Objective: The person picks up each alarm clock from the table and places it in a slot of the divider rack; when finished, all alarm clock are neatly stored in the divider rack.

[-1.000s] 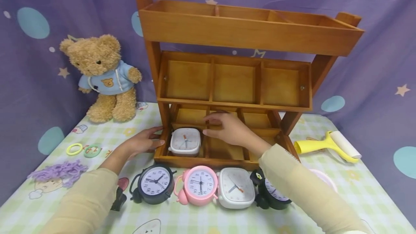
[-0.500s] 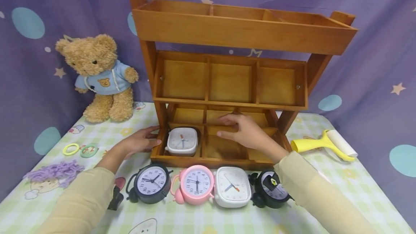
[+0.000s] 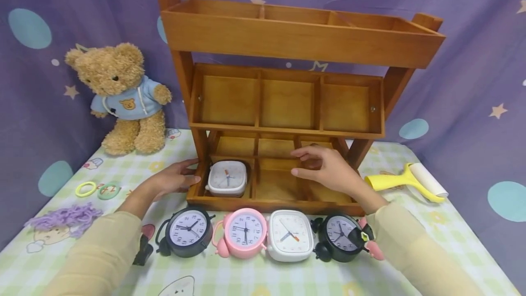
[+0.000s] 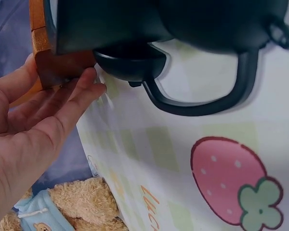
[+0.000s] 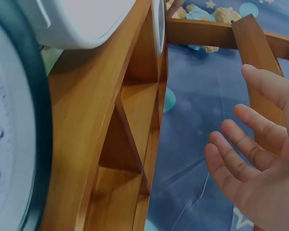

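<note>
In the head view, my left hand touches the left end of the wooden rack's bottom tier. The left wrist view shows its thumb and fairly straight fingers against the wood. My right hand hovers over the bottom tier's right part, fingers apart and holding nothing. A white square clock sits in the bottom tier's left front compartment. Before the rack lies a row: a black alarm clock, a pink alarm clock, another white clock and another black alarm clock. My right wrist partly hides a pink thing.
A teddy bear in a blue top stands left of the rack. A yellow-handled lint roller lies on the right. Two rings, one yellow and one green, lie on the left of the checked cloth.
My right hand has moved right, away from the white clock in the rack, uncovering more of the right-hand black clock. The left hand stays at the rack's end. The head view has shifted slightly.
</note>
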Demonstrator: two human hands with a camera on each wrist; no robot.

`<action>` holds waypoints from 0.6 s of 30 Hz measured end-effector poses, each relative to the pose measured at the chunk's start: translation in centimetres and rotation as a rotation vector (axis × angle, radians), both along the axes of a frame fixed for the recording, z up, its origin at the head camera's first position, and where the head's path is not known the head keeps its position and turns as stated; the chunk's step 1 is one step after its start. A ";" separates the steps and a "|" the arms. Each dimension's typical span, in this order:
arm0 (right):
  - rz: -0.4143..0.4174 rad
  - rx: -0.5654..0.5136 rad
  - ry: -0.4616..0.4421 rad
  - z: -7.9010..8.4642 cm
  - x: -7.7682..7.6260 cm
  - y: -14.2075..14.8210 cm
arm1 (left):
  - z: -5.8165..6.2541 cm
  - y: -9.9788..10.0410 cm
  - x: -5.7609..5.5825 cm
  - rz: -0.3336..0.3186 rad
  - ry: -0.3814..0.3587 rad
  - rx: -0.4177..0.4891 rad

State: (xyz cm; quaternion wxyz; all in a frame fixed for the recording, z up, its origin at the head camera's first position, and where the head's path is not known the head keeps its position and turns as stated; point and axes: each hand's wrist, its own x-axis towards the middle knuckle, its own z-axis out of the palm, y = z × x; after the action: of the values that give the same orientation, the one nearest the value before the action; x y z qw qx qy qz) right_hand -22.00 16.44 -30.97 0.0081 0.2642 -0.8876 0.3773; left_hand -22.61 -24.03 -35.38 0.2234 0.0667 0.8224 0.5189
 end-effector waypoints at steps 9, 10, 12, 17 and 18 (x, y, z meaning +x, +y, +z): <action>-0.049 -0.033 0.014 0.1 1.2 3.1 | 0.0 0.1 0.0 -0.009 0.000 -0.005; -0.051 -0.030 0.016 0.1 1.4 3.5 | 0.0 0.0 0.0 -0.011 -0.002 -0.006; -0.054 -0.022 0.024 0.0 1.7 4.2 | 0.1 0.0 0.0 -0.015 -0.005 -0.011; -0.087 -0.014 0.014 -0.2 2.6 6.2 | 0.1 0.0 -0.1 -0.019 -0.011 -0.011; -0.096 -0.010 0.011 -0.3 2.8 6.7 | 0.1 0.0 -0.1 -0.018 -0.013 -0.010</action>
State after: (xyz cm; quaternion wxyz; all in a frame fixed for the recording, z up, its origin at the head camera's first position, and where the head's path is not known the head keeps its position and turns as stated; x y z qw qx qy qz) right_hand -19.22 23.09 -31.25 0.0324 0.2233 -0.8973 0.3793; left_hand -22.72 -24.01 -35.24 0.2338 0.0697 0.8230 0.5130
